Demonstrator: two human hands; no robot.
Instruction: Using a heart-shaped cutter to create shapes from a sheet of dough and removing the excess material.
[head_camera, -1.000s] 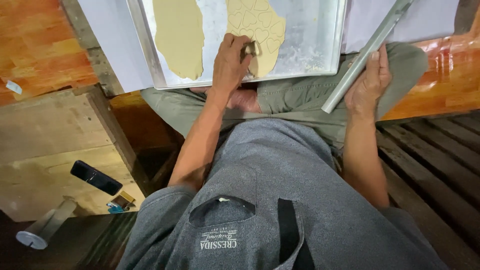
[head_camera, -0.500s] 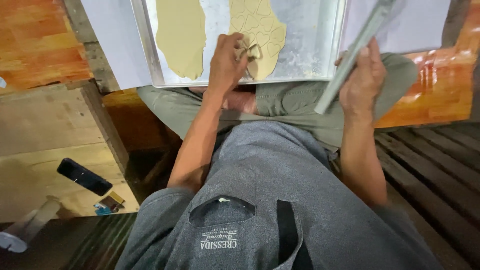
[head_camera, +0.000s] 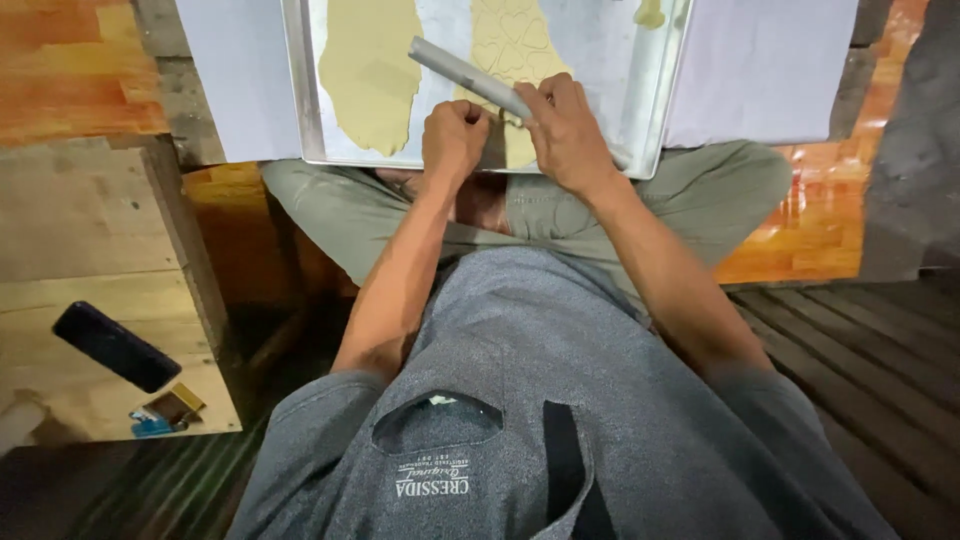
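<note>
My left hand (head_camera: 455, 135) fisted tight at near edge of metal tray (head_camera: 640, 150), what's inside hidden. My right hand (head_camera: 565, 130) curled on grey rod (head_camera: 465, 75), rod slanting over heart-stamped dough sheet (head_camera: 515, 50). Plain dough strip (head_camera: 370, 75) left, apart. Bare tray right of hands.

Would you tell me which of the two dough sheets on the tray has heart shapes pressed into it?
The right sheet, under the hands; the left sheet is smooth.

Grey speckled short-sleeved shirt, olive-green trousers, bare forearms.
</note>
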